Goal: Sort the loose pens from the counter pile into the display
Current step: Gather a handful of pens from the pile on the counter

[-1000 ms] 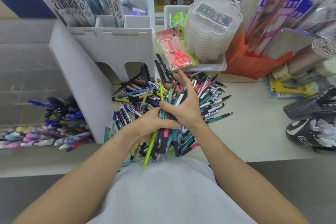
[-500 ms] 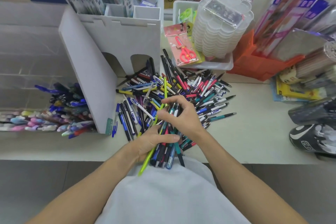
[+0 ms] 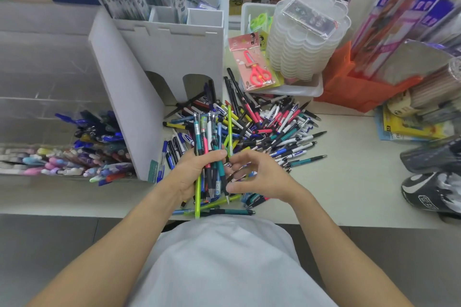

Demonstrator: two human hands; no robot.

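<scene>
Pale counter (image 3: 349, 182) in a stationery shop, shelves of small boxes behind, grey floor below the front edge. Loose pen pile (image 3: 269, 127) spread across the counter middle, mixed colours, pointing every way. White cardboard display (image 3: 129, 97) stands left of the pile, touching its edge; upper slots hold packaged items. Clear tiered bins (image 3: 82, 152) on the far left carry sorted pens, blue ones above, pastel ones below.

Left hand (image 3: 192, 172) clamped around a bundle of pens (image 3: 209, 154), upright, tips toward the body, above the near edge of the pile. A lime green pen (image 3: 197, 197) sticks out below the fist. Right hand (image 3: 259, 177) just beside it, fingers curled and apart, nothing gripped; fingertips near a second lime pen (image 3: 229, 129) leaning out of the bundle, contact unclear.

Packaged red scissors (image 3: 254, 67) lean against a stack of clear trays (image 3: 306, 40) behind the pile. Orange box (image 3: 361, 87) to the right. Right-edge goods blurred, cut off by the frame; dark wrapped items there hard to identify. White shirt hides the counter's near edge at centre.
</scene>
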